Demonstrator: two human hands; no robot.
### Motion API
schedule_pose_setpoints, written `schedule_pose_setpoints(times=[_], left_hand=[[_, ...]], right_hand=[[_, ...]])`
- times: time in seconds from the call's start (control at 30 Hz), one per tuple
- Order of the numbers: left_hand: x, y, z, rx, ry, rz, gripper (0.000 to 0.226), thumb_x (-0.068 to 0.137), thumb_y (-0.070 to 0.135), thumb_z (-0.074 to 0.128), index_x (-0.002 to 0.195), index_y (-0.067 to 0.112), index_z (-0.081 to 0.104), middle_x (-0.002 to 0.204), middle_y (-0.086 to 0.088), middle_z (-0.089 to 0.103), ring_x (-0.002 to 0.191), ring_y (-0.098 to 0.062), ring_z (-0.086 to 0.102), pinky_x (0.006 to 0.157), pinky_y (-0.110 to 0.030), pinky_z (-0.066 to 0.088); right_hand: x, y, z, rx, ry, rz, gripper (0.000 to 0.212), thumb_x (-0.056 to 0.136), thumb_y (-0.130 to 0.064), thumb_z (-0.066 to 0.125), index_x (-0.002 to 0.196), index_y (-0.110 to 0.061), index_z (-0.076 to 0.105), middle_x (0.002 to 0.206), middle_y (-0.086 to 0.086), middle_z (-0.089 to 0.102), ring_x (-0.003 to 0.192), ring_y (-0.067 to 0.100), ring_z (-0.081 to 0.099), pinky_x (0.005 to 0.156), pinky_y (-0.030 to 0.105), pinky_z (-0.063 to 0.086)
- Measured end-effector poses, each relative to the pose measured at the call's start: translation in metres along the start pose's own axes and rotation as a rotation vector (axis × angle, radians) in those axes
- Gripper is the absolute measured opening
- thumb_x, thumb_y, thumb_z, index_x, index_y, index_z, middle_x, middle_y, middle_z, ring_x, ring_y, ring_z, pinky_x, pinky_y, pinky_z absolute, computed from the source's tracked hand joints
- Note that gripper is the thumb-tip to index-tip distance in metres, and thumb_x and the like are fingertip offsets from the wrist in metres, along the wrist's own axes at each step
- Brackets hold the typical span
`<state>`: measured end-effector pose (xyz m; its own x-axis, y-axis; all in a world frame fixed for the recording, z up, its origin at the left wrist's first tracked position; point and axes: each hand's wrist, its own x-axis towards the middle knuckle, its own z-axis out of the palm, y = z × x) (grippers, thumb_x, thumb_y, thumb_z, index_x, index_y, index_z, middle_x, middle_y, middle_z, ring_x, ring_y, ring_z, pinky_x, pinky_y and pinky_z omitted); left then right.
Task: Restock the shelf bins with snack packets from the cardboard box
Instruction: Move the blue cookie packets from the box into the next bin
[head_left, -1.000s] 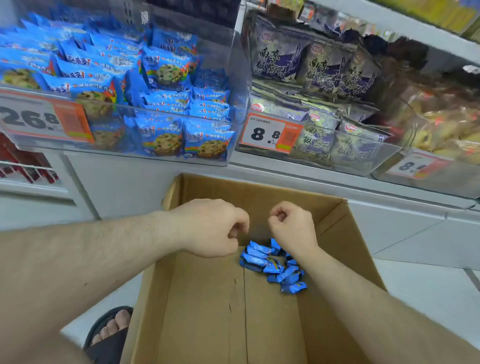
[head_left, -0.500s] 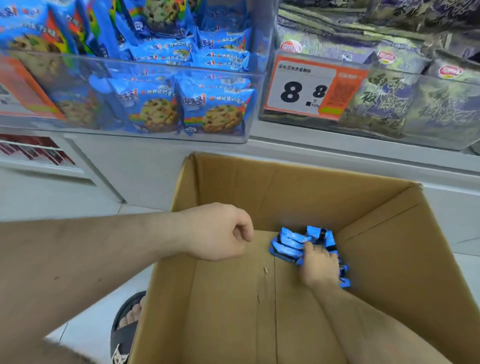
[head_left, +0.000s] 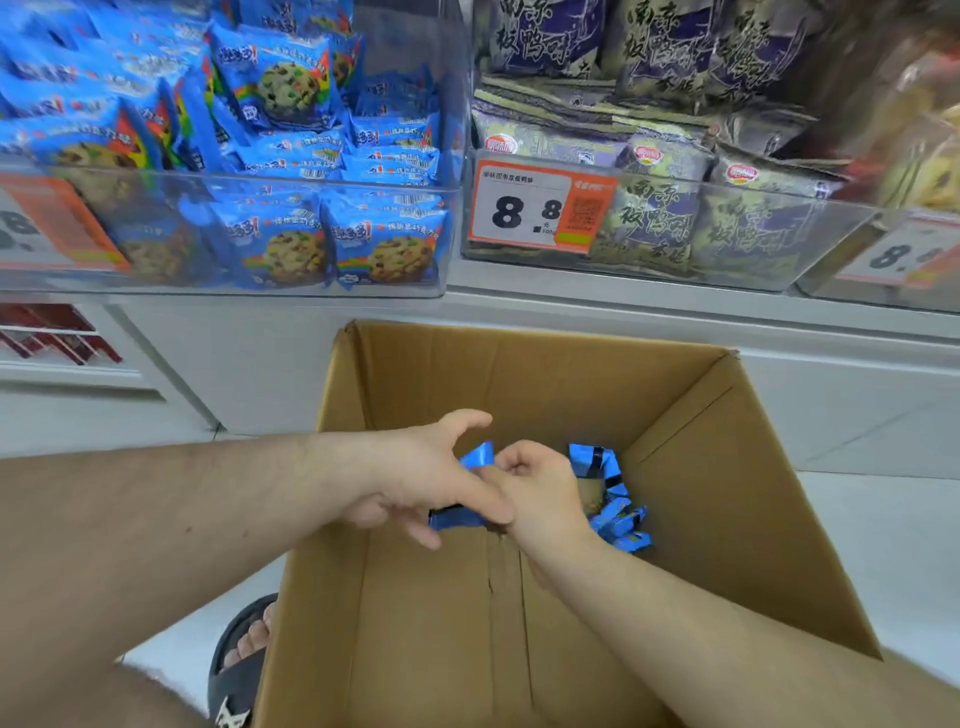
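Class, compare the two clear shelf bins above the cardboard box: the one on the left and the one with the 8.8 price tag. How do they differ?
The left bin holds bright blue packets printed with cookies; the 8.8 bin holds dull green and purple packets with large dark characters. The left bin's packets are mostly upright and heaped well above its front wall; many in the 8.8 bin lie flat. Both bins are clear plastic, sit on the same shelf and carry orange and white price tags.

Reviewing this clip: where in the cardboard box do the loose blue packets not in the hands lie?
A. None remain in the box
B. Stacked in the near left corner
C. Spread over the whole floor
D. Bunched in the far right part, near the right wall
D: the loose blue packets sit bunched against the far right of the cardboard box, just beyond the right hand; the rest of the floor is bare.
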<state>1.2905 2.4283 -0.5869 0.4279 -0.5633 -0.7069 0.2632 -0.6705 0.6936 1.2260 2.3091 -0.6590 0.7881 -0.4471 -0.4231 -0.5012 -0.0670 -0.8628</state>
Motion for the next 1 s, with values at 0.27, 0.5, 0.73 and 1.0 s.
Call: schedule_pose_setpoints(times=[0.27,0.5,0.73,1.0], left_hand=[[0.009,-0.023,-0.004,0.057,0.148,0.098,0.038,0.073,-0.007,0.07,0.093,0.022,0.055,0.102,-0.018,0.062,0.054,-0.019,0.057,0.048,-0.024,0.047],[0.02,-0.025,-0.025,0.067,0.19,0.092,0.039,0.076,-0.006,0.069,0.091,0.027,0.054,0.11,-0.017,0.059,0.055,-0.021,0.058,0.052,-0.027,0.05],[0.025,-0.026,-0.041,-0.039,0.169,0.085,0.043,0.076,-0.011,0.07,0.093,0.027,0.057,0.116,-0.014,0.062,0.085,-0.032,0.07,0.057,-0.03,0.052],[0.022,-0.035,-0.043,-0.072,0.095,0.052,0.043,0.078,-0.013,0.068,0.099,0.023,0.057,0.117,-0.013,0.065,0.088,-0.028,0.071,0.058,-0.031,0.053]], right_hand=[[-0.004,-0.009,-0.025,0.279,-0.05,-0.032,0.021,0.088,-0.006,0.058,0.067,-0.002,0.06,0.065,0.011,0.062,0.049,0.02,0.058,0.051,0.029,0.049],[0.094,0.111,-0.056,-0.464,0.074,0.187,0.013,0.082,-0.019,0.06,0.07,-0.02,0.059,0.076,0.001,0.065,0.073,0.02,0.058,0.064,0.027,0.045],[0.105,0.174,-0.024,-1.115,-0.236,-0.187,0.027,0.079,-0.023,0.052,0.104,-0.019,0.06,0.111,0.004,0.059,0.108,0.027,0.056,0.084,0.033,0.046],[0.128,0.197,-0.005,-1.356,-0.072,-0.304,0.046,0.072,-0.02,0.065,0.117,-0.021,0.058,0.13,0.003,0.053,0.114,0.028,0.051,0.085,0.039,0.04]])
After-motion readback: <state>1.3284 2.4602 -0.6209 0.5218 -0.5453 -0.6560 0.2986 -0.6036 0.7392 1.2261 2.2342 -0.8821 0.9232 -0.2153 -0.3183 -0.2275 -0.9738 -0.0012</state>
